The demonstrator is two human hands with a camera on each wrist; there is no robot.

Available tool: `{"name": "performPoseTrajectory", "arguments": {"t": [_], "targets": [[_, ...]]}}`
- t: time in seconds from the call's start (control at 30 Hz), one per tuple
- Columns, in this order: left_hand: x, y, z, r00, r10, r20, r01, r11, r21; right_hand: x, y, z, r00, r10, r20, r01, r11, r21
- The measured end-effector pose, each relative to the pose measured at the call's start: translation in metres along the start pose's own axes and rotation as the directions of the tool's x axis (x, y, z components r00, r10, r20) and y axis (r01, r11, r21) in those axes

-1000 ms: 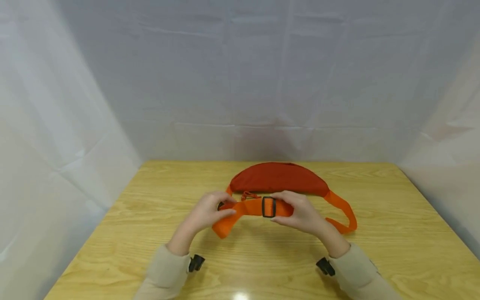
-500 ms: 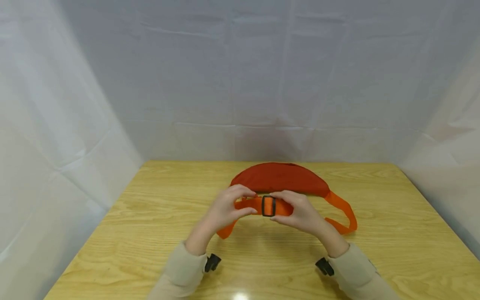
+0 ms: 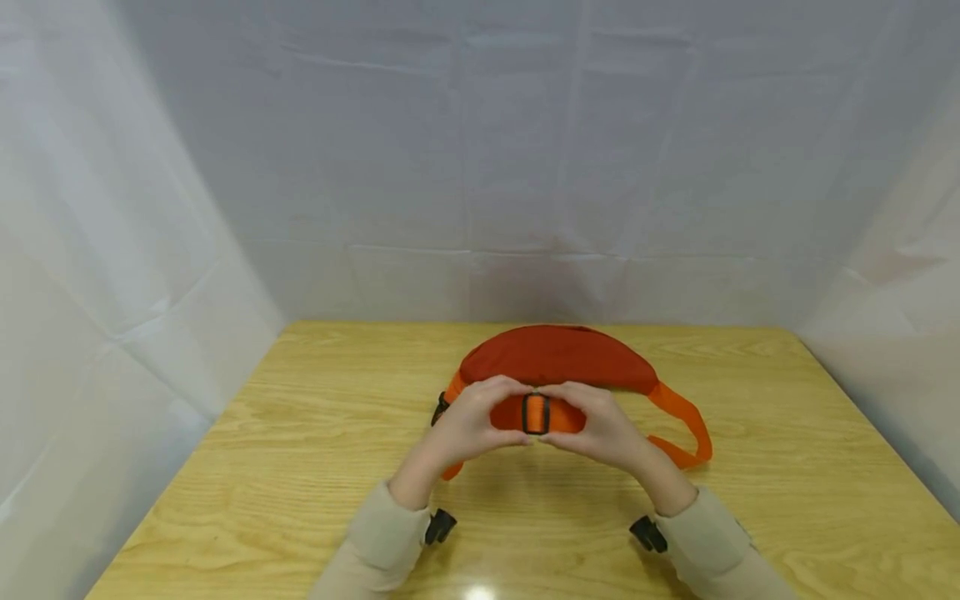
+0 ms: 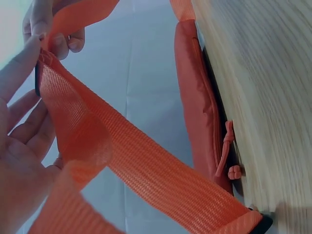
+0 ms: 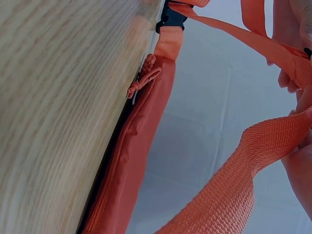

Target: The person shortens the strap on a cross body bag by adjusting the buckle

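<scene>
A red waist bag lies on the table with its orange strap looping toward me. Raised in front of the bag is the strap's black slide adjuster. My left hand pinches the adjuster's left side, thumb at the lower edge and fingers at the upper. My right hand grips its right side in the same way, with webbing passing behind the fingers. In the left wrist view, loose webbing hangs from the adjuster. A black side-release buckle joins the strap near the bag's end.
The wooden table extends on both sides of the bag. White sheeting stands behind and at both sides. A red zip-pull cord hangs from the bag. Black wrist-camera mounts sit at both cuffs.
My left hand has slid rightward along the strap from near the buckle to the adjuster, uncovering the buckle. My right hand has stayed in place on the adjuster.
</scene>
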State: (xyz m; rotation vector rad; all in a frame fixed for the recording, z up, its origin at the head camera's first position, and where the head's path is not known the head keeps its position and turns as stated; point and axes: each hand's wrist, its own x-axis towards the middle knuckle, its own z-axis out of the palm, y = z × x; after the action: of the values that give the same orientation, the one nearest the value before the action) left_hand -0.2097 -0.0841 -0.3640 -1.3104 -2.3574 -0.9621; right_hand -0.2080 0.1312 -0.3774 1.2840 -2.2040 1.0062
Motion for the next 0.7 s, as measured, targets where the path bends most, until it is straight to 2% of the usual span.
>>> {"name": "performPoseTrajectory", "arguments": {"t": [0.17, 0.33, 0.5, 0.7], "targets": [[0.001, 0.001, 0.001, 1.0, -0.009, 0.004, 0.009, 1.0, -0.007, 0.0, 0.0, -0.001, 1.0, 0.018, 0.025, -0.019, 1.0, 0.011], [0.002, 0.002, 0.001, 0.999, 0.033, -0.031, -0.033, 0.999, 0.001, 0.0, 0.0, -0.005, 0.996, 0.054, 0.064, -0.057, 0.998, 0.035], [0.002, 0.002, 0.002, 0.995, 0.079, -0.065, -0.079, 0.997, 0.0, -0.004, 0.001, -0.011, 0.987, 0.119, 0.111, -0.128, 0.988, 0.083], [0.0, 0.001, 0.002, 0.992, 0.091, -0.092, -0.093, 0.996, -0.016, -0.012, 0.006, -0.016, 0.979, 0.171, 0.111, -0.185, 0.974, 0.132]]}}
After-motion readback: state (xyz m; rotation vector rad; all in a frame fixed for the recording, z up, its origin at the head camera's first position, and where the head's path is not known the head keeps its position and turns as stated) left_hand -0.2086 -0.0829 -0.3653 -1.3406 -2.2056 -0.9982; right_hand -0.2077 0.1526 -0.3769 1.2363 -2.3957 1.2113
